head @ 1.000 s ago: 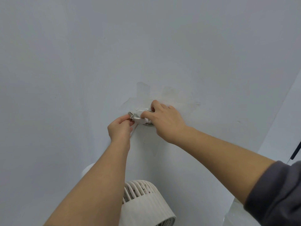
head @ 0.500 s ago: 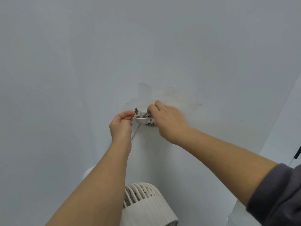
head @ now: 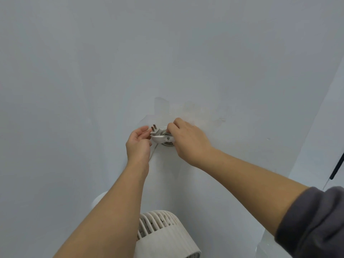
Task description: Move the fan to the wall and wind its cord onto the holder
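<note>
A round white cord holder (head: 163, 140) is fixed to the wall (head: 186, 62) at chest height, with the fan's cord wound on it. The white plug (head: 156, 130) sticks out at its upper left, two prongs pointing up. A loose stretch of cord (head: 153, 152) hangs down from the holder. My right hand (head: 188, 140) pinches the cord at the holder's top, just right of the plug. My left hand (head: 138, 144) is beside the plug with relaxed fingers, holding nothing. The white fan (head: 163, 237) stands against the wall below my arms, partly hidden by my left forearm.
Pale tape patches (head: 186, 110) surround the holder on the wall. A wall corner runs along the right, with a thin black rod (head: 337, 167) at the right edge. A white rounded shape (head: 98, 200) shows left of my left forearm.
My left hand has let go of the plug and its fingers have spread. The plug now stands up from the holder's upper left. My right hand stays at the holder's top.
</note>
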`<state>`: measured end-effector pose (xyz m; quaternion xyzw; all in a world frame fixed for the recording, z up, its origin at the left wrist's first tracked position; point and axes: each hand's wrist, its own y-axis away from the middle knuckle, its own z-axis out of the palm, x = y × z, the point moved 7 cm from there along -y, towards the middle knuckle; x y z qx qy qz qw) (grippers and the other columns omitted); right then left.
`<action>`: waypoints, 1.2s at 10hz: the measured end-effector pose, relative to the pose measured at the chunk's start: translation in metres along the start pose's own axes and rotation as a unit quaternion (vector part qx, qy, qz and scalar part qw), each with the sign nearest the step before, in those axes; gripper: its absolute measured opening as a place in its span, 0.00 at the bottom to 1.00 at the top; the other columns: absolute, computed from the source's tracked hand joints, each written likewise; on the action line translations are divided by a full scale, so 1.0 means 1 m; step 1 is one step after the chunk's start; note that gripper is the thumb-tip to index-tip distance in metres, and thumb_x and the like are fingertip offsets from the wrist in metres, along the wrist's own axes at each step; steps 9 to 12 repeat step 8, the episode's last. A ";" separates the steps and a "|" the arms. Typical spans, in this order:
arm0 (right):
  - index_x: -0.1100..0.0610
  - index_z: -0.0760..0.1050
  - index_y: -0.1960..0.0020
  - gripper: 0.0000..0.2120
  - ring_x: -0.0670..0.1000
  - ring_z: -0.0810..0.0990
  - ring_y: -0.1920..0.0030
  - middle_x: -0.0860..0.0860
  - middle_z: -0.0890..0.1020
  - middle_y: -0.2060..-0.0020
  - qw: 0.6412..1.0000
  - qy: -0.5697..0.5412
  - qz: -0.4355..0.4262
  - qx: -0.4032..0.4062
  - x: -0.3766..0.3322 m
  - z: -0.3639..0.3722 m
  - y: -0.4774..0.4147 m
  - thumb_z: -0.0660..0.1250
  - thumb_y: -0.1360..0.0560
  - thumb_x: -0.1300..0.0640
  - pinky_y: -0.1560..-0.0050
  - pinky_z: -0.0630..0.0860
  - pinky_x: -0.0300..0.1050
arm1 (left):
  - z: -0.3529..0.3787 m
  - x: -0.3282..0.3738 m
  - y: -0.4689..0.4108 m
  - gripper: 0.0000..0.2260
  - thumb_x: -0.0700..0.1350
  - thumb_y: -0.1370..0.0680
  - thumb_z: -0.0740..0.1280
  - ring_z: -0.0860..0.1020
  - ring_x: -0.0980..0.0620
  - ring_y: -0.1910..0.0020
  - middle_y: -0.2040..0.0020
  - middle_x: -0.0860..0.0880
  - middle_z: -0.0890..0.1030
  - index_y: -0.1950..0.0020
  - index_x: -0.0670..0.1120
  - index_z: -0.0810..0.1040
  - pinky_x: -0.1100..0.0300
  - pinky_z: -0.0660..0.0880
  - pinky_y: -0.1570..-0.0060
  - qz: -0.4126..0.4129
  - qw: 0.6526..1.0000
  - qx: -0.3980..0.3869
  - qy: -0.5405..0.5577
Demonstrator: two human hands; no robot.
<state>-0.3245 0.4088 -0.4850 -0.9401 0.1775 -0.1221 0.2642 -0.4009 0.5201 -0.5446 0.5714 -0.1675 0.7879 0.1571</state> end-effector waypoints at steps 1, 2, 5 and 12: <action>0.55 0.69 0.37 0.20 0.55 0.73 0.49 0.52 0.72 0.42 1.000 0.002 -0.007 0.005 0.002 0.002 0.008 0.62 0.27 0.66 0.60 0.63 0.44 | 0.000 -0.002 0.001 0.23 0.26 0.27 0.54 0.77 0.54 0.50 0.50 0.52 0.82 0.41 0.47 0.75 0.60 0.72 0.49 -0.015 1.000 -0.004 0.002; 0.53 0.66 0.32 0.26 0.55 0.73 0.46 0.52 0.71 0.40 1.000 0.011 -0.009 0.003 0.003 0.003 0.015 0.63 0.28 0.66 0.58 0.64 0.43 | 0.001 -0.002 0.004 0.23 0.27 0.26 0.54 0.78 0.52 0.47 0.50 0.53 0.81 0.39 0.47 0.73 0.56 0.73 0.43 -0.023 1.000 -0.006 -0.017; 0.53 0.60 0.28 0.28 0.55 0.71 0.42 0.52 0.67 0.36 0.999 0.011 0.031 -0.033 -0.005 -0.002 0.020 0.61 0.26 0.63 0.52 0.70 0.47 | -0.006 0.002 0.010 0.19 0.38 0.20 0.60 0.76 0.49 0.46 0.38 0.45 0.77 0.29 0.46 0.66 0.50 0.76 0.44 -0.090 0.978 -0.069 -0.175; 0.54 0.61 0.29 0.27 0.56 0.70 0.40 0.52 0.66 0.33 0.998 0.011 0.047 -0.047 -0.021 -0.027 0.035 0.61 0.27 0.64 0.53 0.68 0.48 | -0.035 0.032 0.033 0.22 0.39 0.21 0.59 0.74 0.48 0.53 0.43 0.44 0.75 0.27 0.45 0.62 0.56 0.71 0.52 -0.037 0.935 -0.062 -0.346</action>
